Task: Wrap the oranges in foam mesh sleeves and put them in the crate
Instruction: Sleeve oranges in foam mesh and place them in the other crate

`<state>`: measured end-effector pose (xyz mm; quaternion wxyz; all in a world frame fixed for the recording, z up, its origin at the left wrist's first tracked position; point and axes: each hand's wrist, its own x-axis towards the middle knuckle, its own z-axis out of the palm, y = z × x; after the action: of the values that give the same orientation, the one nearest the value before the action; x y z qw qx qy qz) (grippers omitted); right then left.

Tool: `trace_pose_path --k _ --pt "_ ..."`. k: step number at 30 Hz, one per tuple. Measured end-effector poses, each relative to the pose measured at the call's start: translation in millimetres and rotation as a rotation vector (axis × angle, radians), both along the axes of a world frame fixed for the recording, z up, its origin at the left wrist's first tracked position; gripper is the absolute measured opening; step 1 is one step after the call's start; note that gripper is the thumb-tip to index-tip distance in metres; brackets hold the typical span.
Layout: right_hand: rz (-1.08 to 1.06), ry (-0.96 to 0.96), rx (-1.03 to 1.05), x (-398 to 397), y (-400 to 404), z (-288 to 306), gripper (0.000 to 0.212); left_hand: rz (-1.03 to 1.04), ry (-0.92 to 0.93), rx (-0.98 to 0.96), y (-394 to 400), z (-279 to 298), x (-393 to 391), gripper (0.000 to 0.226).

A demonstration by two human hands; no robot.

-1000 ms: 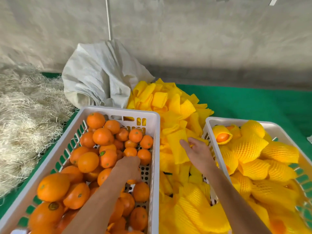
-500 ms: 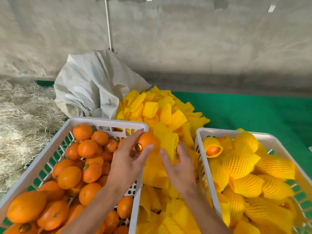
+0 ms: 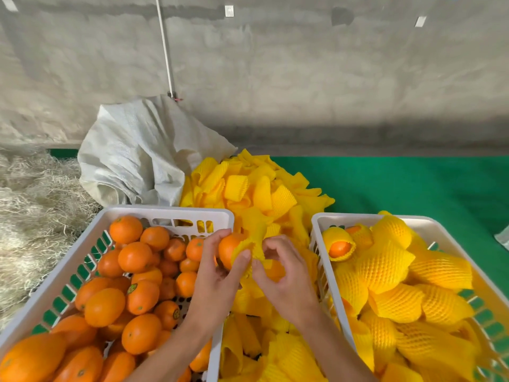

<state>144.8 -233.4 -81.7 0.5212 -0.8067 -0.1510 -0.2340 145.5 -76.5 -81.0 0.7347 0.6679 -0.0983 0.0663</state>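
- Green matting (image 3: 399,186) covers the work surface, and a grey concrete wall (image 3: 275,64) stands behind it.
- Nearest the camera, the left hand (image 3: 217,274) grips an orange (image 3: 228,250) between thumb and curled fingers, holding it over the gap between the two crates.
- Just beside it, the right hand (image 3: 286,277) pinches a yellow foam mesh sleeve (image 3: 254,245) whose mouth already covers part of that orange.
- Judged from this, the sleeve is partly on. To do the step well, the right fingers should stretch the mouth wide and draw it evenly round the fruit while the left hand steadies and turns it, so the mesh does not bunch on one side.
- To the left, a white crate (image 3: 165,212) holds bare oranges (image 3: 135,257).
- To the right, the destination crate (image 3: 319,224) holds wrapped oranges (image 3: 385,266), where this one belongs.
- Between and beyond the crates lies a heap of spare sleeves (image 3: 261,194).
- Farther back sit a white woven sack (image 3: 137,155) and pale straw (image 3: 30,216).
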Motion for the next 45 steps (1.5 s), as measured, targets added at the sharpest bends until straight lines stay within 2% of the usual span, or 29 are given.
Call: trace_pose_path --k 2,4,5,6,9,11,14,18,22,25,27,29,32,35,37,39,40,45 --pt "-0.051 -0.039 -0.095 0 -1 1 0.010 0.040 -0.017 0.025 2 -3 -1 0.041" --pt "-0.109 0.026 -0.052 -2 0 2 0.004 0.050 -0.037 0.040 2 -2 -2 0.042" --pt "-0.125 0.123 0.082 -3 1 5 0.003 0.046 -0.033 0.038 1 -3 -3 0.043" --pt "-0.125 0.252 0.305 -2 1 10 0.005 0.040 -0.016 0.034 1 -3 -3 0.044" --pt "0.040 0.610 1.078 3 -8 21 0.015 0.028 0.040 -0.001 1 0 0 0.039" --pt "0.085 0.775 1.268 5 -12 23 0.020 0.008 0.110 -0.056 4 5 5 0.032" --pt "0.118 0.897 1.207 2 -2 20 0.038 -0.004 0.270 -0.166 8 12 12 0.025" --pt "0.190 0.849 1.045 5 -1 32 0.042 -0.041 0.440 -0.267 15 18 18 0.013" --pt "0.232 0.890 0.941 2 -6 28 0.045 -0.136 0.424 -0.211 16 18 21 0.016" --pt "0.177 0.914 1.025 3 -8 22 0.043 -0.214 0.417 -0.188 17 17 20 0.030" --pt "0.095 0.856 1.022 4 -8 19 0.040 -0.234 0.411 -0.213 17 17 20 0.047" --pt "-0.072 0.730 1.070 11 -11 14 0.029 -0.218 0.398 -0.264 16 15 23 0.048" --pt "-0.195 0.521 1.115 16 -17 8 0.047 -0.181 0.384 -0.368 16 9 27 0.039" --pt "-0.349 0.393 0.817 15 -13 5 0.060 -0.191 0.340 -0.419 19 8 25 0.054" --pt "-0.372 0.316 0.638 14 -10 -2 0.052 -0.191 0.294 -0.383 18 10 22 0.069" --pt "-0.356 0.322 0.536 14 -8 -5 0.056 -0.201 0.251 -0.281 15 13 18 0.089" --pt "-0.343 0.339 0.512 13 -7 -5 0.060 -0.211 0.236 -0.242 13 14 16 0.092" --pt "-0.247 0.339 0.418 11 -1 -5 0.055 -0.160 0.137 -0.014 3 16 8 0.068"
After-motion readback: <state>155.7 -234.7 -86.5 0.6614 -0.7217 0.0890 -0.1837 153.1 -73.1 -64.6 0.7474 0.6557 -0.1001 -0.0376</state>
